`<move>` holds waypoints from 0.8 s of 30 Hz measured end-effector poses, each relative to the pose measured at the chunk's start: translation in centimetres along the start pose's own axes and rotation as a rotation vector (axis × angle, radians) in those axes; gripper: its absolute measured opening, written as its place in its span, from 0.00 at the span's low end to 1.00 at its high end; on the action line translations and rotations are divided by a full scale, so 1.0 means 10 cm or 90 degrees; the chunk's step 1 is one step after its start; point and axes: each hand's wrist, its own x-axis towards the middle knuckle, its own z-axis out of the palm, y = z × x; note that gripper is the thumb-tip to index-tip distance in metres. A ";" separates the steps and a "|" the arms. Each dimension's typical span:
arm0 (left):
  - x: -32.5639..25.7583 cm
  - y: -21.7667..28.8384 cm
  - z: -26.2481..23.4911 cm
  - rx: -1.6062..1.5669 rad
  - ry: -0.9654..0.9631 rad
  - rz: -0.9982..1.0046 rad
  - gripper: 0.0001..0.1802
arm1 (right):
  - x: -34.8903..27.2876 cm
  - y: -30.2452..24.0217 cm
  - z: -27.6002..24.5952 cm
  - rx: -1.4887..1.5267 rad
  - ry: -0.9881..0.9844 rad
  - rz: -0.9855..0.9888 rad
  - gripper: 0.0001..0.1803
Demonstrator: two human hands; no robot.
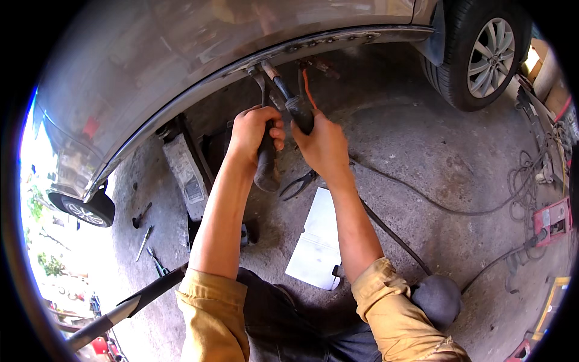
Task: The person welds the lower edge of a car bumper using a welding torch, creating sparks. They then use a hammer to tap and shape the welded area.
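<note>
My left hand (256, 130) is closed around the thick black grip of a hammer (267, 166). Its steel shaft reaches up to the car's lower sill (241, 67), where its head is hard to make out. Beside it, my right hand (322, 142) grips a welding torch (298, 111) with a black handle. The torch's copper-coloured nozzle points up at the sill, close to the hammer's top end. Dark weld or burn spots run along the sill to the right. An orange cable (308, 90) hangs just beyond the torch.
Dark-handled pliers (298, 184) and a white sheet (315, 241) lie on the concrete floor. A grey block (186, 175) stands left. Cables run toward a red machine (552, 221) at right. A dark pole (129, 308) juts from lower left; a grey round object (437, 301) is beside my right sleeve.
</note>
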 end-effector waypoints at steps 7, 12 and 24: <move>0.00 -0.01 -0.03 0.015 -0.004 0.013 0.04 | -0.03 -0.05 0.01 -0.002 -0.002 0.006 0.19; -0.01 -0.01 0.00 0.018 -0.002 0.014 0.05 | -0.02 -0.07 -0.01 -0.015 0.007 0.005 0.18; 0.00 0.02 -0.01 0.015 0.004 0.009 0.05 | -0.04 -0.17 0.00 -0.013 0.000 0.025 0.21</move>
